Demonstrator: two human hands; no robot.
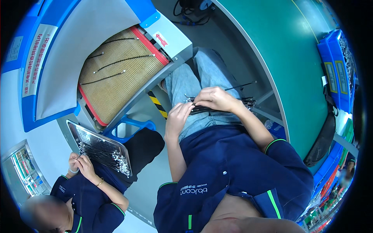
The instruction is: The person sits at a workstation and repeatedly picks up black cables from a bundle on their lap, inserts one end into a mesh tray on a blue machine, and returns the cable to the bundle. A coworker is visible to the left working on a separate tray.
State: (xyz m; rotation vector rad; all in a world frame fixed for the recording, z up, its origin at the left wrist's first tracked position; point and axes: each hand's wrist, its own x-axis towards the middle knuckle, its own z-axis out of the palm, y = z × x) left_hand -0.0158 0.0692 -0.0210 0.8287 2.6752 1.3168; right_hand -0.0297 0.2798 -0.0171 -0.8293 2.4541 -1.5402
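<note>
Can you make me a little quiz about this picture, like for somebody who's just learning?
1. True or false: the camera wearer's left hand and right hand are far apart.
2. Which colour runs along the edges of the mesh belt? A) green; B) red; C) purple.
3. Fill the gap: black cables lie across the wearer's light-blue ____.

Key:
1. False; they are close together.
2. B, red.
3. Trousers.
</note>
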